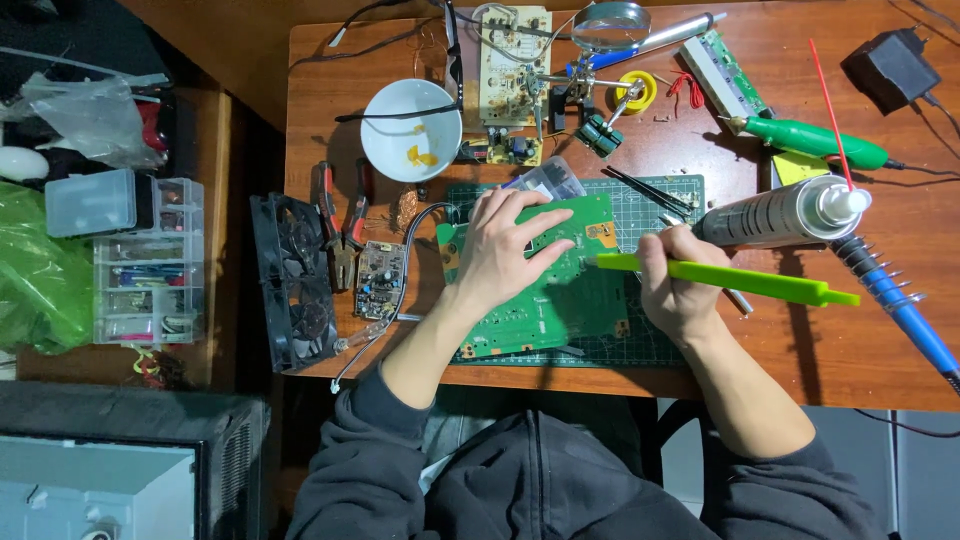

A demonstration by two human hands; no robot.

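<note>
1. Head view, looking straight down: a green circuit board lies on a dark green cutting mat near the front edge of a reddish wooden desk.
2. The left hand rests flat on the board with its fingers spread, pressing it down and gripping nothing.
3. The right hand, at 3 o'clock from the board, is closed around a bright green plastic pry tool; the tool's tip touches the board's right edge.
4. Just beyond the right hand, at 1 o'clock, a grey spray can with a thin red straw lies on its side.
5. At 3 o'clock from the can, a blue-handled soldering iron lies slanted near the desk's right edge.
6. At 11 o'clock from the board stands a white bowl with small yellow scraps inside.
7. At 9 o'clock lie a small brown circuit board, red-handled pliers and a black cooling fan.
8. Well apart at 9 o'clock, a clear drawer organiser sits on a side table.
</note>
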